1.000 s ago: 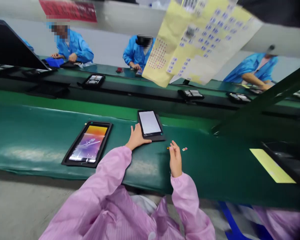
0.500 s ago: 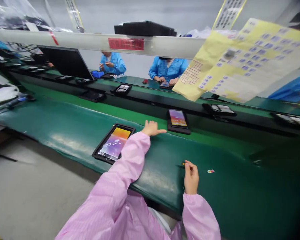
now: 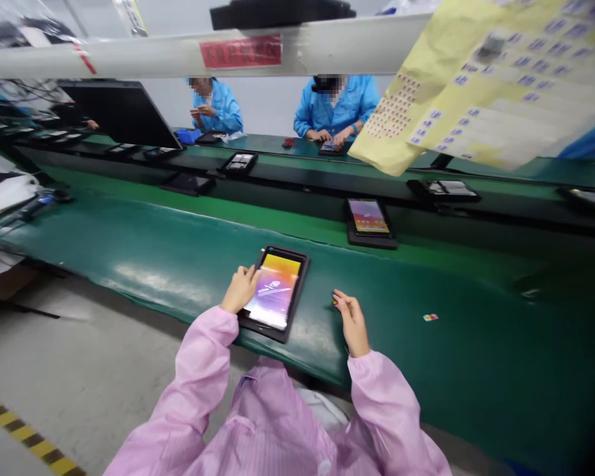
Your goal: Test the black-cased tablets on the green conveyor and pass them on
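A tablet with a lit orange and purple screen lies in a black tray-like holder on the green bench, in front of me. My left hand grips the left side of it, fingertips over the edge of the screen and the thumb hidden. To the right of the tablet, my right hand is just above the bench, pinching a small dark piece with a yellow spot between its fingertips. Its kind is too small to tell. A small white, red and yellow sticker lies farther right on the bench.
Another lit tablet sits in a black holder on the green strip beyond the bench. Several black trays, one with pale parts, stand on a ledge behind. Yellow label sheets hang at upper right. Two co-workers in blue sit opposite.
My left hand has come back from the bench's far edge to the near tablet, which has shifted right and slightly nearer. My right hand still pinches the small piece. The view has tilted down.
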Motion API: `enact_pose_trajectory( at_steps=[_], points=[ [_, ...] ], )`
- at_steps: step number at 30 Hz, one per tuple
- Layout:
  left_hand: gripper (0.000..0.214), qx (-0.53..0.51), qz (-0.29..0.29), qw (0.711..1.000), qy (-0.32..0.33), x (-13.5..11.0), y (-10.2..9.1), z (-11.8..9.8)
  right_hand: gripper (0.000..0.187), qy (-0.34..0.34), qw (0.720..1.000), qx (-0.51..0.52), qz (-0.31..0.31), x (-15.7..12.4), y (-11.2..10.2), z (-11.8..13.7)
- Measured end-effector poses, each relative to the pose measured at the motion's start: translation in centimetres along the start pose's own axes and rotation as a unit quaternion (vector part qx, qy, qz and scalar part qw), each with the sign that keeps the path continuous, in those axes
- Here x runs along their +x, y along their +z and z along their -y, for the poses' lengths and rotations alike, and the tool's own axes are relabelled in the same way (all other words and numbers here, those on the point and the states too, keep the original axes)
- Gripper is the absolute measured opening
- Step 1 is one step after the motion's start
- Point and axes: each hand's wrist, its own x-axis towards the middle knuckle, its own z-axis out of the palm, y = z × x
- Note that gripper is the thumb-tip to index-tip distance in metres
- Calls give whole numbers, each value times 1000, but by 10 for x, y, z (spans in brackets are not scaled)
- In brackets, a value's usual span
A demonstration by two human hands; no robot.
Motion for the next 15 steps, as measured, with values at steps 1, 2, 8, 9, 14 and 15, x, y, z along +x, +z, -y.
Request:
enact_pose_trajectory(
  at_steps=[1, 2, 8, 9, 14, 15],
  points=[
    [49, -12, 14, 999, 30, -6, 8, -20, 35, 6, 1000, 6, -12, 0, -4, -1],
    [50, -27, 32, 997, 59, -12, 14, -40, 35, 12, 999, 10, -28, -1, -10, -2],
    [56, -14, -72, 978, 197, 7, 24, -144, 31, 19, 993, 10, -112, -8, -69, 4],
    [59, 6, -64, 970, 233, 15, 26, -156, 31, 19, 993, 10, -112, -9, -75, 5],
    [84, 100, 10, 955, 278, 29, 35, -182, 30, 16, 995, 6, -98, -11, -80, 4],
    [86, 109, 14, 953, 284, 27, 35, -182, 30, 15, 995, 7, -99, -11, -79, 3]
  ],
)
